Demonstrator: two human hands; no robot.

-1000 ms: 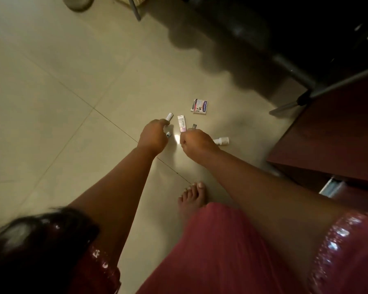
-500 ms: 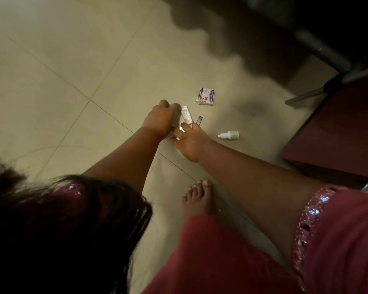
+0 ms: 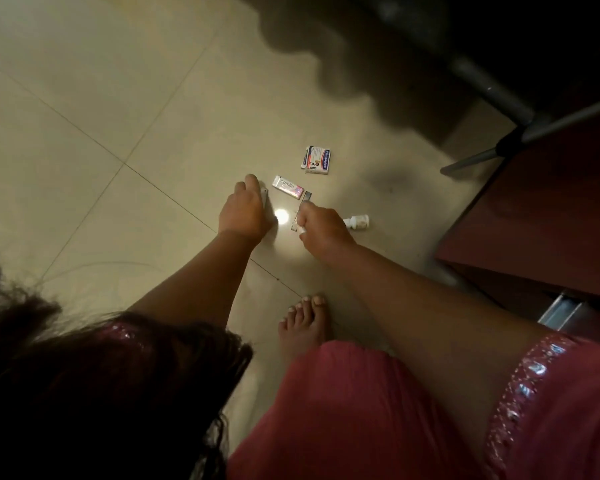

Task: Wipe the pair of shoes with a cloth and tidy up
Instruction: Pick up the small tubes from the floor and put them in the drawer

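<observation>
Over the tiled floor [image 3: 125, 98], the left hand [image 3: 245, 213] gripped a white tube [image 3: 264, 199] while the right hand [image 3: 323, 225] pinched a small white item [image 3: 302, 230] beside an eraser [image 3: 288, 186].

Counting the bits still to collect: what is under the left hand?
Under the left hand only a white rounded tip shows at its fingers; everything else beneath is hidden.

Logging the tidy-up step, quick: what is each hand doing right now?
Left hand: fingers curled round a small white item.
Right hand: pinches a small white-tipped item low over the floor; what it is cannot be told.
</observation>
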